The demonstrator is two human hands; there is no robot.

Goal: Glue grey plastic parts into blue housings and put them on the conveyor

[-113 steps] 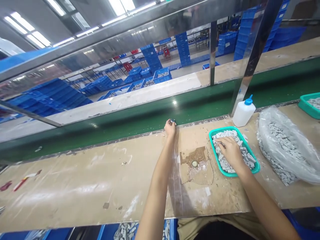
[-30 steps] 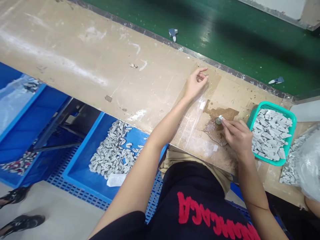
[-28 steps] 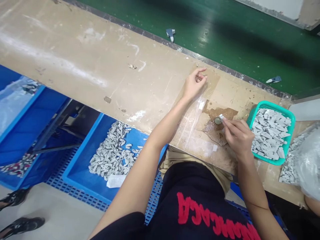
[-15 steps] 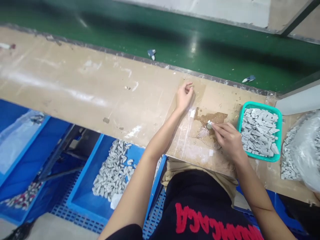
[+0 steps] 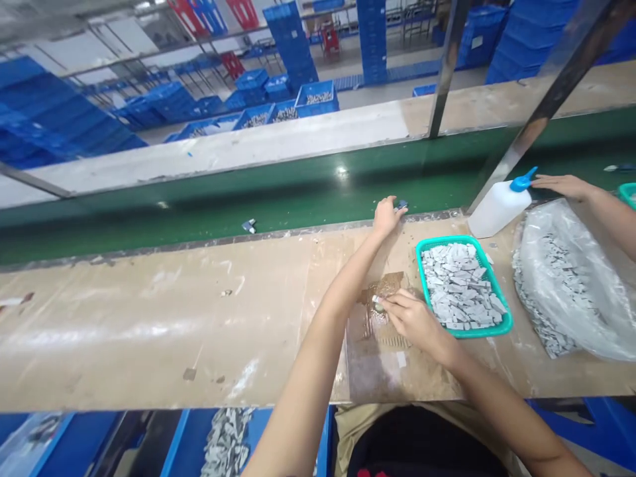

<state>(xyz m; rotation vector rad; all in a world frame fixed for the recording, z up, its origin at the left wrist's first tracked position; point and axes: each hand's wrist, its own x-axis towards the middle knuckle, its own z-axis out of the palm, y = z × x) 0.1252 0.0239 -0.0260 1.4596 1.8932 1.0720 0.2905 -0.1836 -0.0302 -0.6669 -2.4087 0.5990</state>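
Grey chip (image 5: 376, 299) pinched in right hand (image 5: 410, 319).

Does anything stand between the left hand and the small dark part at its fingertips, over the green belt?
Nothing visible does: the left hand reaches the small dark part directly, its fingertips against it above the green conveyor belt.

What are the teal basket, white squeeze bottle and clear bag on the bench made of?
The basket looks like molded plastic, with a smooth, slightly glossy teal rim. The bottle looks like milky, semi-translucent plastic, probably polyethylene, with a blue plastic cap. The bag looks like thin plastic film, shiny and creased, with grey pieces showing through.
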